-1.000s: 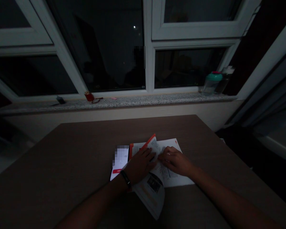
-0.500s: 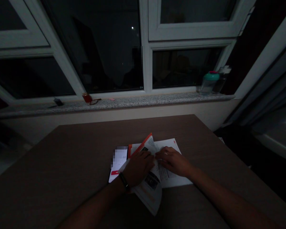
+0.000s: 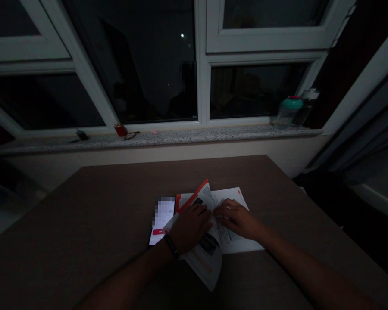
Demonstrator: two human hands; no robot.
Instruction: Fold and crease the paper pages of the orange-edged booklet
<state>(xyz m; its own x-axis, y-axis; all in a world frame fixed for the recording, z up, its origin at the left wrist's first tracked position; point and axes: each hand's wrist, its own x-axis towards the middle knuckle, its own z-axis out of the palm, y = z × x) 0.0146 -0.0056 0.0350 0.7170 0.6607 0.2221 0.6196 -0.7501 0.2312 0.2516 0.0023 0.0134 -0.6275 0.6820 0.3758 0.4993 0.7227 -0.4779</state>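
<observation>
An open booklet [image 3: 242,246] with orange-edged printed pages lies on the brown table. One of its pages [image 3: 204,265] is raised and slanted, its lower corner curling toward me. My left hand [image 3: 192,228], with a dark band at the wrist, lies over this page, fingers bent against it near the fold. My right hand [image 3: 237,217], wearing a ring, rests on the right-hand side, its closed fingertips meeting the page at the fold close to my left fingers. A lit phone [image 3: 163,219] lies at the booklet's left, partly behind my left hand and the page.
The dark wooden table [image 3: 116,198] stands below a window. Its granite sill [image 3: 187,135] carries a teal-lidded bottle [image 3: 289,112], another clear bottle [image 3: 307,107], a small red jar [image 3: 120,130] and a small dark object [image 3: 82,135]. A grey curtain [image 3: 368,116] hangs at the right.
The whole view has shifted slightly, so everything sits a little farther right. Both hands keep nearly the same place on the booklet, and the page stays raised.
</observation>
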